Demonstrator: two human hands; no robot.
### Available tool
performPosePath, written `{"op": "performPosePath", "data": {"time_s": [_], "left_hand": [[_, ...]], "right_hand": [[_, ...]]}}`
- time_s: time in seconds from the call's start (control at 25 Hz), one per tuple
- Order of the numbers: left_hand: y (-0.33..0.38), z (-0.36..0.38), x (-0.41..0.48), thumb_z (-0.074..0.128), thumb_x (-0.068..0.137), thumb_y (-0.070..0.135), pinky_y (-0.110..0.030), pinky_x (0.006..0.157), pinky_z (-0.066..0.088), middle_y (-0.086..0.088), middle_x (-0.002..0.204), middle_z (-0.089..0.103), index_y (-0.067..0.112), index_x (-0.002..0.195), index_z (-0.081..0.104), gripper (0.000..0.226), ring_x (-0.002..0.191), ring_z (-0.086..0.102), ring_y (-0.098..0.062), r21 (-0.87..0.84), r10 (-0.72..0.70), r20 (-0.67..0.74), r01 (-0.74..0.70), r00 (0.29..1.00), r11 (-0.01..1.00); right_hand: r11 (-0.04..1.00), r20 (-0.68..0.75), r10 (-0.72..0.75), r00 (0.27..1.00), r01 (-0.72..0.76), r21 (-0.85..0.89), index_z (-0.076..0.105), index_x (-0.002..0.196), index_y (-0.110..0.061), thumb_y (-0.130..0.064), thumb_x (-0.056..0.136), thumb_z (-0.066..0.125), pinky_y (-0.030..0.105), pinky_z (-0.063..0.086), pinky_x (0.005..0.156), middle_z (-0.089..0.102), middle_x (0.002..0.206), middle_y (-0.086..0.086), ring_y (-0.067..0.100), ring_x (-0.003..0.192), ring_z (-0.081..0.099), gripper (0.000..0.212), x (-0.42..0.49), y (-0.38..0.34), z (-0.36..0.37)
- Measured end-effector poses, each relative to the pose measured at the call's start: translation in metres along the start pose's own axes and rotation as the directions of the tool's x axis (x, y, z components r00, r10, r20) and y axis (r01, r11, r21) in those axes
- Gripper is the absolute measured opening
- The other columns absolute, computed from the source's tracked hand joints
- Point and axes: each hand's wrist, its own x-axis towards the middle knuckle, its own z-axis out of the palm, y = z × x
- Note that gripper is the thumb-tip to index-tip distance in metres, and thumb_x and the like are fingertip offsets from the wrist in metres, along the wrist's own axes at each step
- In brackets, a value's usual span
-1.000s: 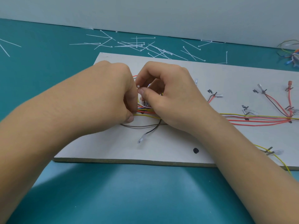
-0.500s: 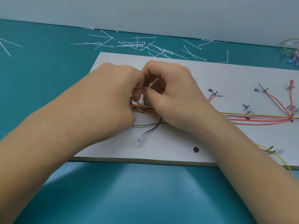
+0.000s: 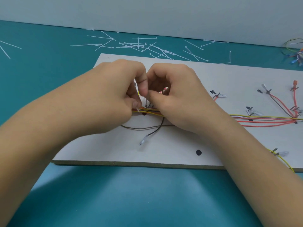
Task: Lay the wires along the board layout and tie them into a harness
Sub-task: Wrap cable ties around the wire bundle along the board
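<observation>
Largely, left hand (image 3: pixel 113 97) and right hand (image 3: pixel 178 102) hide tie (image 3: pixel 138 110).

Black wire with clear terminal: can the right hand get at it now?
Probably yes: the black wire with clear terminal lies uncovered just in front of the right hand, though its grip holds a white cable tie.

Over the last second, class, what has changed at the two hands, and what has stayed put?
The left hand lifted its forefinger off the wire bundle to touch the thumb of the right hand; both pinch what looks like a white cable tie over it. The board, the loose black wire and the spare ties stayed put.
</observation>
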Motion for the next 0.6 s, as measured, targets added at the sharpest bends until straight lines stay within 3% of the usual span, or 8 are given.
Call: {"op": "performPosePath", "data": {"time_s": [0.24,0.32,0.44,0.6], "left_hand": [[-0.005,0.001,0.008,0.079,0.080,0.010,-0.058,0.081,0.060,-0.001,0.080,0.077,0.030,0.082,0.063,0.026,0.078,0.075,-0.028,-0.264,0.035,0.042,-0.022,0.999,0.964],[-0.007,-0.001,0.009,0.077,0.074,0.012,-0.063,0.083,0.060,-0.004,0.079,0.078,0.029,0.082,0.062,0.024,0.078,0.078,-0.029,-0.358,0.021,0.045,-0.003,0.999,0.934],[-0.011,-0.002,0.012,0.074,0.084,-0.008,-0.056,0.086,0.062,-0.010,0.077,0.078,0.019,0.086,0.060,0.031,0.073,0.079,-0.027,-0.440,0.003,0.039,0.014,0.999,0.898],[-0.014,0.000,0.015,0.072,0.088,-0.008,-0.049,0.077,0.065,-0.010,0.078,0.078,0.014,0.090,0.059,0.025,0.070,0.078,-0.031,-0.469,-0.012,0.035,0.027,0.999,0.883]], "right_hand": [[0.999,0.005,0.046,0.999,-0.046,-0.015,0.071,0.082,-0.020,-0.007,0.083,0.070,0.020,0.049,0.059,0.070,0.074,-0.007,0.012,0.071,0.064,0.013,0.000,0.000,-0.007],[0.998,0.026,0.069,0.997,-0.069,-0.017,0.071,0.082,-0.021,-0.009,0.084,0.071,0.020,0.048,0.058,0.069,0.074,-0.009,0.012,0.070,0.063,0.013,-0.001,-0.001,-0.006],[0.995,0.042,0.097,0.994,-0.096,-0.008,0.070,0.080,-0.022,-0.009,0.083,0.069,0.021,0.048,0.058,0.067,0.070,-0.010,0.012,0.067,0.063,0.014,-0.001,0.000,-0.006],[0.992,0.044,0.127,0.991,-0.128,0.018,0.069,0.077,-0.022,-0.009,0.082,0.070,0.029,0.054,0.063,0.070,0.072,-0.006,0.013,0.068,0.066,0.014,-0.001,0.001,-0.006]]}}
